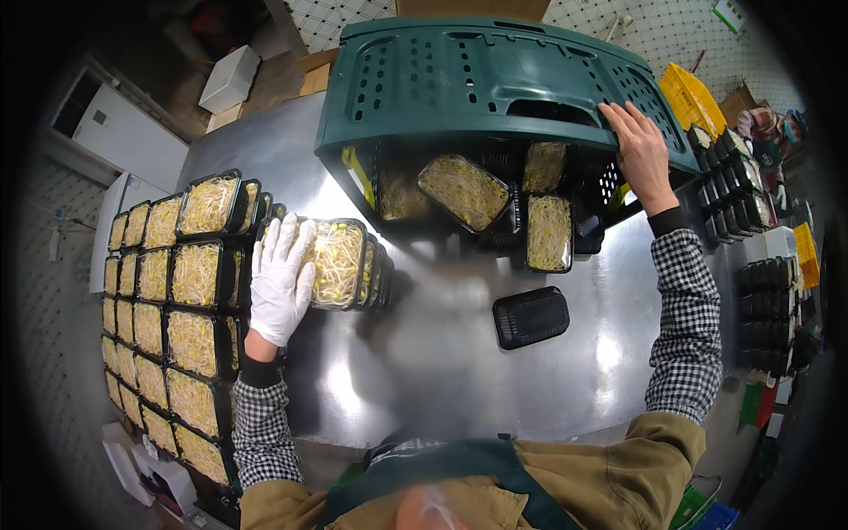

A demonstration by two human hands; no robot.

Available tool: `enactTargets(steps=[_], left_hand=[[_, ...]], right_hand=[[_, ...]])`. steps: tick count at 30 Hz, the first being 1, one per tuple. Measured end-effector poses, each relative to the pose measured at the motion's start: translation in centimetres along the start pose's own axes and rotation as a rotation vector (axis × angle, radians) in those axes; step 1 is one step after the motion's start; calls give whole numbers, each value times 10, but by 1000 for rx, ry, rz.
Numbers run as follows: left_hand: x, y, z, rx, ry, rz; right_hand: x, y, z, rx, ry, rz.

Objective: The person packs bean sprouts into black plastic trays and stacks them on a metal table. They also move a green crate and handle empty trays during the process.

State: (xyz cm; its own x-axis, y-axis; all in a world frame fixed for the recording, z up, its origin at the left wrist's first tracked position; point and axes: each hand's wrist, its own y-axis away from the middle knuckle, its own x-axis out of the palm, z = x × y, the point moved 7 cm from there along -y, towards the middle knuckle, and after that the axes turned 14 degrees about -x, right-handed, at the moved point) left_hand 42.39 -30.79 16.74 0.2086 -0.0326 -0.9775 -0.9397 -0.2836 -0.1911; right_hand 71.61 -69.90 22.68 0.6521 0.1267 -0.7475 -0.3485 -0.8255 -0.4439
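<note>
My left hand point(281, 278), in a white glove, lies flat on a stack of black plastic trays of bean sprouts point(338, 262). Its fingers are extended over the top pack. With my bare right hand point(641, 152) I hold the rim of a dark green plastic crate point(464, 86), fingers over its outer side and thumb hidden. The crate lies tipped, its mouth towards me. Inside it and at its mouth are several sprout packs, one tilted pack point(464, 192) and another nearer pack point(550, 232) among them. A black tray point(531, 318) lies bottom up on the steel table point(424, 384).
Rows of stacked sprout packs point(192, 338) line the table's left side. To the right stand more black tray stacks point(765, 315) and a yellow crate point(692, 99). Another person point(772, 149) is at the far right. White foam boxes point(228, 79) sit beyond the table at upper left.
</note>
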Motion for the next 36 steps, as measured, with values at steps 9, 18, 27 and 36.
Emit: enactTargets(steps=[9,18,27,36], left_hand=[[7,7,10,-37,29,1],[15,4,11,-15,32,-53],[9,14,19,-25,53,-109],[10,-11,15,-18,61,-126]], right_hand=[[7,58,-52,116,51,76],[-32,164,-88,266,91,80],[-23,107,399,725,-1777,94],[183,55,557,1276,-2071,-147]])
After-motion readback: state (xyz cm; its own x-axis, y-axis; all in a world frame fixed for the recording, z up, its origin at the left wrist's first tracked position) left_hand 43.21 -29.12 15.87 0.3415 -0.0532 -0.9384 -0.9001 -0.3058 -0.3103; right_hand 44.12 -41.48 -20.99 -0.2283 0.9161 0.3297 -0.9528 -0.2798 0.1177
